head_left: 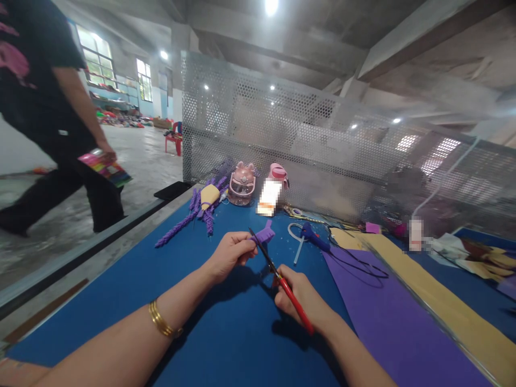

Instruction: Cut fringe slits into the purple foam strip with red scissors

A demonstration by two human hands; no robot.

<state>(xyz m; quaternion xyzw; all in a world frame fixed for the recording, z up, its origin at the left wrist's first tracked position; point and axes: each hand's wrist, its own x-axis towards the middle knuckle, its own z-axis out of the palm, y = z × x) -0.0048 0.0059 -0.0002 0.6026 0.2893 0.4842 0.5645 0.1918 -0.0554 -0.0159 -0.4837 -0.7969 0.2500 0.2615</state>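
Between thumb and fingers, my left hand [235, 251] pinches a small purple foam piece [264, 235] with cuts along its edge. My right hand [300, 295] grips red-handled scissors [296, 306], whose dark blades lie against the purple piece. Tiny scraps are scattered on the blue table [226, 333] around it. Just beyond my right hand rests a blue glue gun [314, 236] with a pale glue stick and a black cord. A large purple sheet [387, 306] lies to the right of my right hand.
Purple braided sprigs with a yellow piece [209, 197] lie at the back left. A pink helmet-shaped object [242, 185] stands near a blurred-out item [269, 198]. A yellow sheet [439, 290] lies right. Behind rises a perforated metal panel [282, 118]. A person [60, 118] walks at left, holding a colourful packet.
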